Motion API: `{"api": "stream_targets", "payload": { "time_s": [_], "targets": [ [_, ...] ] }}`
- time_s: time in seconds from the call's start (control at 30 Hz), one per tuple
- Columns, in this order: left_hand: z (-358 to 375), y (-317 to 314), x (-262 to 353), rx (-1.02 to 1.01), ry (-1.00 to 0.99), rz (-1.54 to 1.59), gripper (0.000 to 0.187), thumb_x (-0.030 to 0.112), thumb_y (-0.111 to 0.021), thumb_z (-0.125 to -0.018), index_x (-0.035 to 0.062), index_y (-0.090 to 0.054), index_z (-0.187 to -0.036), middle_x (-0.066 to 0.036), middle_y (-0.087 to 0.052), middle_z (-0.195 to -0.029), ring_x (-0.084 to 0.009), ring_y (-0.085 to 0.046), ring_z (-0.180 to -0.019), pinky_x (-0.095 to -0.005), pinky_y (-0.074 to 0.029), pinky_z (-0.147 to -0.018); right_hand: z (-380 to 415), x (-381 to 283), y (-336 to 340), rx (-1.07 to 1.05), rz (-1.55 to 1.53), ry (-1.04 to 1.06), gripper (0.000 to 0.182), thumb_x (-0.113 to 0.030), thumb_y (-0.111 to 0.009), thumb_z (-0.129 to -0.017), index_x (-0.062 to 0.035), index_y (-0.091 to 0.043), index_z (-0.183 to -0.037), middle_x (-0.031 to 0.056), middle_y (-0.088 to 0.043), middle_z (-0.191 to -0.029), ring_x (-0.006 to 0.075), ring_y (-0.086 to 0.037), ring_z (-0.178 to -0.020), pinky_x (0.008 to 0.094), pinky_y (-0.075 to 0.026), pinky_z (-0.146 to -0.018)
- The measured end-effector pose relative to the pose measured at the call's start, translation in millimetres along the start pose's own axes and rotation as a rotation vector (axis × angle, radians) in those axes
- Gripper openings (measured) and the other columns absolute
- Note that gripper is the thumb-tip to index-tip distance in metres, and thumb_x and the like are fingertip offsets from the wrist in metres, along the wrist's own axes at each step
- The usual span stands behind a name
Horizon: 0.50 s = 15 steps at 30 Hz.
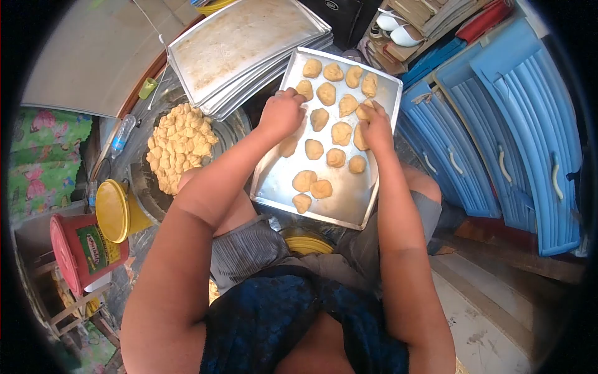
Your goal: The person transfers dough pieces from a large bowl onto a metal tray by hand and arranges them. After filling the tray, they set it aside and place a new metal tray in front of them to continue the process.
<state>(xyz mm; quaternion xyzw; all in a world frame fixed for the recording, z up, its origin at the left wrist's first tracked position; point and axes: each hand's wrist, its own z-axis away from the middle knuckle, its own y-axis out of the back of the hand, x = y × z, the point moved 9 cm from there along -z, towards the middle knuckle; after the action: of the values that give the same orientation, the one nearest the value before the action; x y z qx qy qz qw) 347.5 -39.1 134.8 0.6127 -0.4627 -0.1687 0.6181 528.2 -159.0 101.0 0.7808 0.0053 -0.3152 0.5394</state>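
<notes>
A metal baking tray (274,187) lies tilted across my lap, bearing several rough yellowish lumps of dough (341,133) in loose rows. My left hand (283,113) reaches over the tray's left side, its fingers bent and pressed together against a dough lump (304,89). Over the right side, my right hand (377,126) has its fingers curled round another dough lump (365,110). Part of each of these lumps is hidden by the fingers. Close to the tray's near edge, three lumps (304,181) sit bunched together.
A big heap of dough pieces (180,146) rests on a round surface at left. Behind it is a stack of metal trays (249,43). A yellow bucket (114,212), a red bucket (68,249) and a plastic bottle (123,134) stand further left. Blue drawers (461,137) line the right.
</notes>
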Motion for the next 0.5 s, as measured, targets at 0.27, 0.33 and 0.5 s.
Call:
{"api": "stream_targets", "payload": {
  "time_s": [0.27, 0.33, 0.5],
  "targets": [
    [-1, -11, -35, -0.232, 0.222, 0.147, 0.044, 0.014, -0.058, -0.078, 0.0043, -0.052, -0.120, -0.019, -0.052, -0.114, -0.0347, -0.051, -0.106, -0.0399, -0.041, -0.090, 0, 18, 3, 0.055, -0.085, -0.092, 0.035, 0.004, -0.050, -0.069, -0.0077, -0.065, -0.098, 0.0167, -0.054, -0.118, 0.0320, -0.053, -0.106, 0.0359, -0.042, -0.092],
    [-2, -23, -37, -0.155, 0.163, 0.179, 0.047, 0.014, -0.058, -0.079, 0.0037, -0.048, -0.123, -0.021, -0.049, -0.119, -0.0356, -0.049, -0.109, -0.0393, -0.040, -0.093, 2, 12, 6, 0.082, 0.006, -0.090, 0.039, 0.002, -0.051, -0.071, -0.0100, -0.063, -0.106, 0.0180, -0.050, -0.124, 0.0335, -0.051, -0.110, 0.0363, -0.041, -0.094],
    [-14, -36, -38, -0.075, 0.115, 0.300, 0.053, 0.015, -0.057, -0.081, 0.0026, -0.040, -0.130, -0.024, -0.044, -0.128, -0.0371, -0.043, -0.118, -0.0380, -0.035, -0.100, 3, 14, 11, 0.025, -0.042, -0.142, 0.043, -0.002, -0.052, -0.072, -0.0124, -0.059, -0.113, 0.0197, -0.046, -0.128, 0.0347, -0.048, -0.113, 0.0380, -0.039, -0.096]
  ]
}}
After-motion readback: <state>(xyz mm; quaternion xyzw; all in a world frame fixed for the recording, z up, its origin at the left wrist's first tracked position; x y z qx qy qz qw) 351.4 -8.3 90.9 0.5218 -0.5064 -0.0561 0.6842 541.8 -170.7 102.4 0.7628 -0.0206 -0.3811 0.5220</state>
